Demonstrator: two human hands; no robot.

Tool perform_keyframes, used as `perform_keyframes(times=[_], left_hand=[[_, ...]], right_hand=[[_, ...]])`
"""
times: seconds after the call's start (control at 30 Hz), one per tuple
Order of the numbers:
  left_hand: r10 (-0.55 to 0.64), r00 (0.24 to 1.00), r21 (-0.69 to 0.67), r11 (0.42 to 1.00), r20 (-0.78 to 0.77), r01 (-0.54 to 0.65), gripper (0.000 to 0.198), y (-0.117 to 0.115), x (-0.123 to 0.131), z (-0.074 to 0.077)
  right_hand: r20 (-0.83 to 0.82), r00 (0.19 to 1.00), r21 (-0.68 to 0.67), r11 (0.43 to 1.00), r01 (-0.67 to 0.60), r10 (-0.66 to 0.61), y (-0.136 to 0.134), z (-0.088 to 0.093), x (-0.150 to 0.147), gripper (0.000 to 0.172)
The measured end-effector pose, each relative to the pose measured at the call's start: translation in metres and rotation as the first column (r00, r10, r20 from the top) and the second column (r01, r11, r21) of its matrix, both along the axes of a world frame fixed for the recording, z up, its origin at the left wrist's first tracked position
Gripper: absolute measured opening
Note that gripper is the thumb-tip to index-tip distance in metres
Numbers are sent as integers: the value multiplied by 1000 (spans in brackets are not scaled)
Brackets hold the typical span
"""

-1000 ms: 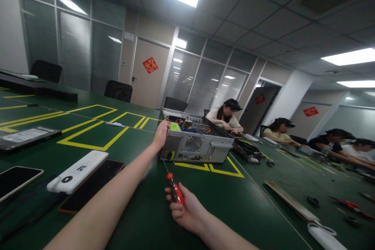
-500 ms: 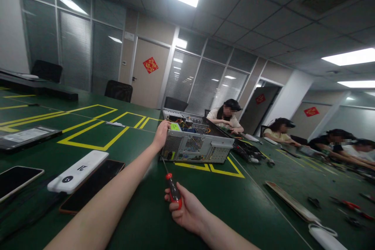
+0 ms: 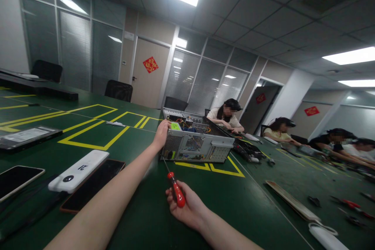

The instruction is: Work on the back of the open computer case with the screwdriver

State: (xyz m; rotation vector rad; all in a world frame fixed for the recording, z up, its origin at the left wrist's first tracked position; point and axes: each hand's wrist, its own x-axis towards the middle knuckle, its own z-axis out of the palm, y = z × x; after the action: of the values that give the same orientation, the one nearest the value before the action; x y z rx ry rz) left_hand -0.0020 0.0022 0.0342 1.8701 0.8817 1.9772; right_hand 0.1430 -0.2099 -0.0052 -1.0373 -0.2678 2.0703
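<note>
An open grey computer case (image 3: 197, 143) lies on the green table (image 3: 234, 203), its back panel facing me. My left hand (image 3: 162, 133) reaches far forward and grips the case's near left corner, fingers curled over the top edge. My right hand (image 3: 187, 207) is closer to me and holds a red-handled screwdriver (image 3: 175, 188). Its thin shaft points up and away at the lower left of the case's back panel.
Left of my arm lie a white power bank (image 3: 77, 171), a dark phone (image 3: 89, 191), another phone (image 3: 17, 179) and a flat black device (image 3: 26, 136). A long flat strip (image 3: 293, 202), small tools and a white object (image 3: 326, 237) lie at right. Several seated people work at the far right.
The screwdriver has shifted slightly in my right hand, the handle now tilted a bit more and resting on looser fingers. My left hand stays on the case.
</note>
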Motion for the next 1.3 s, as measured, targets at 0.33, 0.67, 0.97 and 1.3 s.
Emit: perform_keyframes(times=[0.33, 0.67, 0.97, 1.3], left_hand=[[-15, 1000, 16, 1000, -6, 15, 36, -2, -1, 1], [-8, 1000, 8, 1000, -7, 8, 35, -1, -1, 1], [-6, 1000, -15, 1000, 15, 6, 34, -1, 0, 0], [-9, 1000, 7, 1000, 13, 9, 37, -1, 0, 2]], right_hand=[[42, 994, 0, 995, -100, 100, 1, 6, 5, 41], [17, 996, 22, 996, -84, 83, 3, -1, 4, 42], [61, 989, 49, 990, -135, 132, 2, 0, 4, 35], [48, 990, 48, 990, -136, 134, 3, -2, 2, 46]])
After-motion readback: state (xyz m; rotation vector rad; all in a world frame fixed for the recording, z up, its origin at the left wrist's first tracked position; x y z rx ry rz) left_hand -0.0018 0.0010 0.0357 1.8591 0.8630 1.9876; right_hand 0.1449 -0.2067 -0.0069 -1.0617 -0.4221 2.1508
